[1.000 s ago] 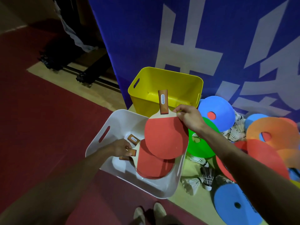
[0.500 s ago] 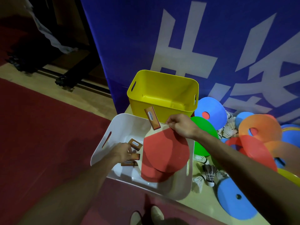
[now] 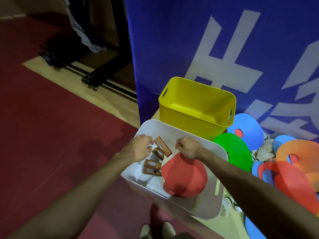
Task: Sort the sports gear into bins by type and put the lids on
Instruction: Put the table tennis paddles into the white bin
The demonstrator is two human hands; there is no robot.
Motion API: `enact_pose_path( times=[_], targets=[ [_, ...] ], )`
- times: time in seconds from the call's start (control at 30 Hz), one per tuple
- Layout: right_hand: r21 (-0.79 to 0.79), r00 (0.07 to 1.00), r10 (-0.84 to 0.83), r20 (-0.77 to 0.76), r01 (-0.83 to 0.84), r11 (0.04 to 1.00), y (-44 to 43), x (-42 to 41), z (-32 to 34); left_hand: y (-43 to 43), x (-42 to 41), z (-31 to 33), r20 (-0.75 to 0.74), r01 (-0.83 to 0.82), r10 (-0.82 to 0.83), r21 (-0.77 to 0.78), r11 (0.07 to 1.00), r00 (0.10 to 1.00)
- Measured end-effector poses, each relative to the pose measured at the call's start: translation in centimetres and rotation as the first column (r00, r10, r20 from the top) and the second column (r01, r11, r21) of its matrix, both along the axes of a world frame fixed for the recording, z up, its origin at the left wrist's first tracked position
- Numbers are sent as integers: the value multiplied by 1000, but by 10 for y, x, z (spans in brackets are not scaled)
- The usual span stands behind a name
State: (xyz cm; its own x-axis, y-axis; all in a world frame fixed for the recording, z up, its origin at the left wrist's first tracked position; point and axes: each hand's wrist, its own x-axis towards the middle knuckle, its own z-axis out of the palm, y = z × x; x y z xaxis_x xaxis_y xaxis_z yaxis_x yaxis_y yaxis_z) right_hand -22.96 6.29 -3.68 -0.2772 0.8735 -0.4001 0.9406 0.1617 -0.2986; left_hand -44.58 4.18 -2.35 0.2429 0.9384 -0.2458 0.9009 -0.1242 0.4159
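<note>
Lowered since earlier: paddle (image 3: 184, 176) into white bin (image 3: 172, 125), lower centre | right hand (image 3: 187, 147) pinches blade edge | left hand (image 3: 138, 147) by handles (image 3: 152, 167), grip unclear | light, stiff; grasp by handle

Both hands are over the white bin (image 3: 172, 125), seen from the head camera.

I see the right hand (image 3: 187, 148) pinching the upper edge of the top paddle (image 3: 184, 176), whose red face lies tilted in the bin; the left hand (image 3: 138, 149) sits curled just beside the wooden handles (image 3: 152, 167), and I cannot tell whether it grips one; the yellow bin (image 3: 188, 125) stands just behind, against the blue banner (image 3: 172, 49); to the right lie a green disc (image 3: 236, 152), a blue disc (image 3: 248, 128), an orange disc (image 3: 300, 152) and shuttlecocks (image 3: 265, 152); shoes (image 3: 157, 231) show at the bottom edge.
</note>
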Motion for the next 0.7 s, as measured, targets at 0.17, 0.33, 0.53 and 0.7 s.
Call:
enact_pose_path(
  times=[0.17, 0.33, 0.53, 0.7],
  targets=[
    [30, 1000, -19, -9, 19, 999, 8, -13, -16, -7, -5, 12, 219, -102, 104, -22, 995, 970],
    [-21, 997, 47, 55, -46, 999, -2, -23, -26, -12, -7, 11, 262, -112, 128, -75, 991, 957],
    [-8, 999, -5, 33, 5, 1000, -8, -16, -20, -8, 6, 13, 341, -113, 153, -134, 985, 928],
    [-27, 1000, 20, 5, -20, 999, -21, -15, -15, -17, 14, 16, 379, -112, 162, -150, 982, 911]
  ],
)
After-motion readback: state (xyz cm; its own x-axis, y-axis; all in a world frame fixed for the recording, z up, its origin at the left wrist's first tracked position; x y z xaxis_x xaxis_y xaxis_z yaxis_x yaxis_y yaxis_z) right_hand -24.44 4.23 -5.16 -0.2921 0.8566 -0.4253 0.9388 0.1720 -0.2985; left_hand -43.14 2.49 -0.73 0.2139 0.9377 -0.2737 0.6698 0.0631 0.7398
